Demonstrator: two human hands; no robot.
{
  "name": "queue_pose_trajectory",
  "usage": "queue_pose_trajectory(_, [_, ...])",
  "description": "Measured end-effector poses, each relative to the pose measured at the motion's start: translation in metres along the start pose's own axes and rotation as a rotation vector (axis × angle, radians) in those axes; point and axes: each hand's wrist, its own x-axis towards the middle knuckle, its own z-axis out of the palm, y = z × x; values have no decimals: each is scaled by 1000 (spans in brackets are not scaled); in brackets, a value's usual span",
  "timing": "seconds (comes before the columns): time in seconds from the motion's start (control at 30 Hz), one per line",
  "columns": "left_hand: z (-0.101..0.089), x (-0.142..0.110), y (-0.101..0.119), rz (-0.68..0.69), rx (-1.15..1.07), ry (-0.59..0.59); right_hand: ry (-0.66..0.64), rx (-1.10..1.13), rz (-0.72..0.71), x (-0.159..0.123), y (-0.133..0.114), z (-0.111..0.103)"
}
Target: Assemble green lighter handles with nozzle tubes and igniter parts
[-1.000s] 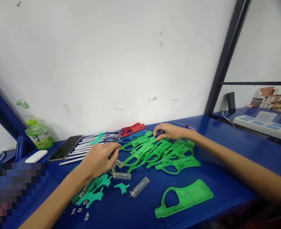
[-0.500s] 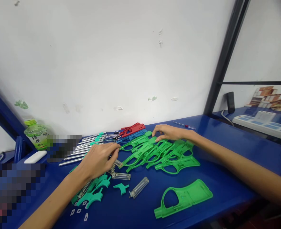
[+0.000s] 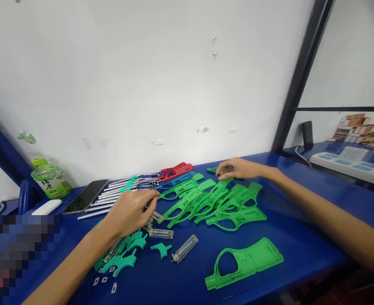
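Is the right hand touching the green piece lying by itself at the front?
Apart. The head camera's view shows blue table and other green pieces between the right hand and the lone green piece.

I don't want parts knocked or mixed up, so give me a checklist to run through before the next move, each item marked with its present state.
1. Front green shell lying apart from the grouped green shells: ok.
2. Grouped green shells separated from one another: not ok, several overlap.
3. Nearest clear tube apart from the lone teal piece: ok.
4. Bottle upright and capped: ok.
5. Left hand with a part secure in its grip: cannot tell, the fingertips hide it.
6. Right hand well away from the green shells: not ok, its fingers are right by them.
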Motion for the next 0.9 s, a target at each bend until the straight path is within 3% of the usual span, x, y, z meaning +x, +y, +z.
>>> queue_pose_trajectory(0.37, [-1,0,1,5,2,3,-27,30,-2,-8,-19,0])
queue_pose_trajectory(0.9, [-2,0,1,4,12,4,-151,50,82,-17,-9,-13])
